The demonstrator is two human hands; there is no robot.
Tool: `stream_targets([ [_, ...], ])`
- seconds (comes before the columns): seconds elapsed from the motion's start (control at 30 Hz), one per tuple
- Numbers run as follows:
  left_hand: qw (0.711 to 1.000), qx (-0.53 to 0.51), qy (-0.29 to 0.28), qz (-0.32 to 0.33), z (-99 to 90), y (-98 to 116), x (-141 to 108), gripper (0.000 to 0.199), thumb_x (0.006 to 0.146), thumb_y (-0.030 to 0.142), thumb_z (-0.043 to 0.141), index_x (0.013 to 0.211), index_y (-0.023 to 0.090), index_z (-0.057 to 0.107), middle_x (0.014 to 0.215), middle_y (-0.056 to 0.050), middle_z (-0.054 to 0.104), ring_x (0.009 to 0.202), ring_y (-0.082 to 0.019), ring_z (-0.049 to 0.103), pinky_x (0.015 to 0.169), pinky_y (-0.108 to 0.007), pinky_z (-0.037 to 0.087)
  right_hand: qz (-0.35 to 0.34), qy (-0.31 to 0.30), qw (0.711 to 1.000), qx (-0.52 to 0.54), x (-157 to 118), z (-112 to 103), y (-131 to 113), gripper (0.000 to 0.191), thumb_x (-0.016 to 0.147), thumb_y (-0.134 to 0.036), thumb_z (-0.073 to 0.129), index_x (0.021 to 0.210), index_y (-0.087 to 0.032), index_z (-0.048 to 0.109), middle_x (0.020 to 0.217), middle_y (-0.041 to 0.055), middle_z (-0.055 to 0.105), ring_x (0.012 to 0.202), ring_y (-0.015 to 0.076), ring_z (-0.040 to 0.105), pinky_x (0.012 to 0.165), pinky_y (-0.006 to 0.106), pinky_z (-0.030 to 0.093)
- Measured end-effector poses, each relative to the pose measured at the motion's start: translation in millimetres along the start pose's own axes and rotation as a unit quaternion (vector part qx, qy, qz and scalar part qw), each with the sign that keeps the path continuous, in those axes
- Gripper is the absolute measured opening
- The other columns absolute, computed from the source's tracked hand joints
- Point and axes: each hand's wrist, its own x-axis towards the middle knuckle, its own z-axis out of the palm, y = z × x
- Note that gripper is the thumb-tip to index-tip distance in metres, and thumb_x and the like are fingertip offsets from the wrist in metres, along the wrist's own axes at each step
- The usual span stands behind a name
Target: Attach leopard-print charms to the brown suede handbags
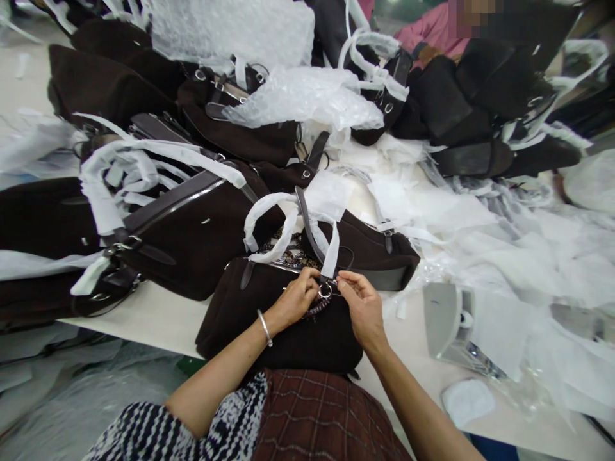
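Observation:
A dark brown handbag point(273, 320) lies at the table's front edge, close to my body. Its handles point(271, 221) are wrapped in white paper. My left hand point(300, 296), with a silver bangle on the wrist, is pinched at the bag's top edge beside a metal ring point(325, 291). Right of the ring, my right hand point(360, 301) has thumb and forefinger pressed together by a thin dark cord. What each pinch holds is too small to make out. Beaded chains point(293, 257) show behind the bag's rim.
More dark bags point(192, 237) crowd the left and back. Bubble wrap point(317, 96) lies over some. White paper sheets point(504, 250) cover the right side, near a grey tape dispenser point(442, 320). A person in a pink sleeve point(432, 32) is across the table.

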Motion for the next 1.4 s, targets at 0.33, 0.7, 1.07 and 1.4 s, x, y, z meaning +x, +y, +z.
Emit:
stream_targets([
  [0.33,0.999,0.005,-0.031,-0.006,-4.8,-3.0,-7.2,0.030,0.088,0.016,0.044,0.117,0.023,0.045,0.079,0.003,0.065,0.076,-0.015,0.060,0.076,-0.026,0.042,-0.005,-0.101,0.969,-0.225,10.0,-3.7,-15.2,0.018,0.079,-0.030,0.058,0.086,-0.018,0.071,0.081,0.0036,0.072,0.070,0.0169,0.062,0.068,0.029,0.047],
  [0.7,1.000,0.010,-0.018,0.019,-3.0,-3.9,3.0,0.029,0.089,0.016,0.044,0.117,0.023,0.045,0.082,0.003,0.066,0.080,-0.015,0.062,0.081,-0.026,0.044,-0.071,-0.082,0.977,-0.183,3.7,0.4,-20.2,0.018,0.082,-0.030,0.059,0.090,-0.019,0.070,0.090,0.0058,0.071,0.081,0.0188,0.064,0.077,0.032,0.049],
  [1.07,0.996,-0.084,0.029,0.020,3.4,3.0,1.4,0.026,0.089,0.027,0.052,0.114,0.020,0.047,0.075,0.004,0.066,0.072,-0.013,0.062,0.077,-0.025,0.046,-0.091,-0.130,0.949,-0.272,9.2,-6.4,-23.0,0.008,0.073,-0.023,0.066,0.078,-0.020,0.072,0.083,0.0037,0.065,0.069,0.0160,0.061,0.066,0.030,0.049],
  [1.4,0.992,-0.122,0.038,0.011,7.0,1.7,0.4,0.021,0.089,0.025,0.052,0.109,0.019,0.048,0.074,0.004,0.065,0.069,-0.012,0.061,0.073,-0.025,0.046,-0.117,-0.154,0.921,-0.339,16.0,-6.0,-23.2,0.013,0.078,-0.018,0.060,0.075,-0.022,0.073,0.080,0.0026,0.066,0.078,0.0172,0.062,0.074,0.030,0.046],
])
